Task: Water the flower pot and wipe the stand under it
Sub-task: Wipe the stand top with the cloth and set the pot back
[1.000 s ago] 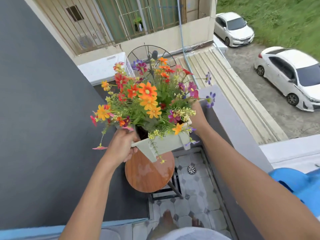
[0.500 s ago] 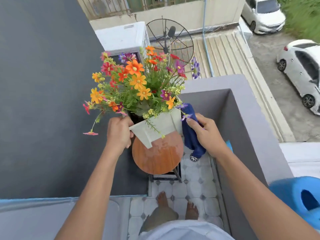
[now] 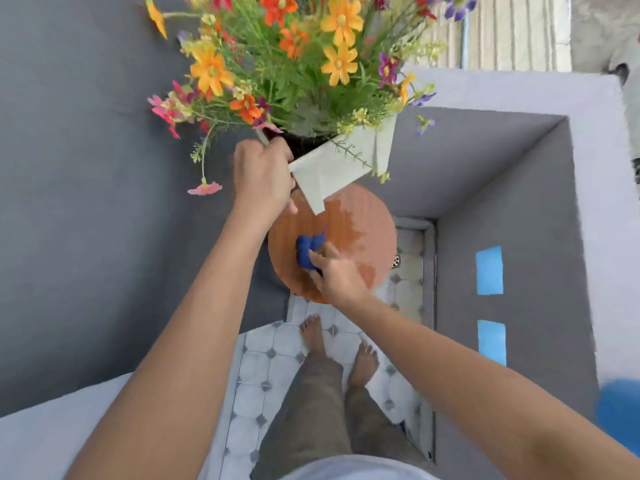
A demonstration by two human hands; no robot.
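one left hand (image 3: 265,174) grips one white flower pot (image 3: 341,164), tilted above one round wooden stand (image 3: 360,233); one right hand (image 3: 334,271) presses one blue cloth (image 3: 306,251) onto the stand; two bare feet (image 3: 313,336) on tiles

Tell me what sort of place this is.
Most likely a small upstairs balcony: a narrow tiled floor with a drain, hemmed in by a grey parapet wall, and a corrugated roof lying below beyond it.
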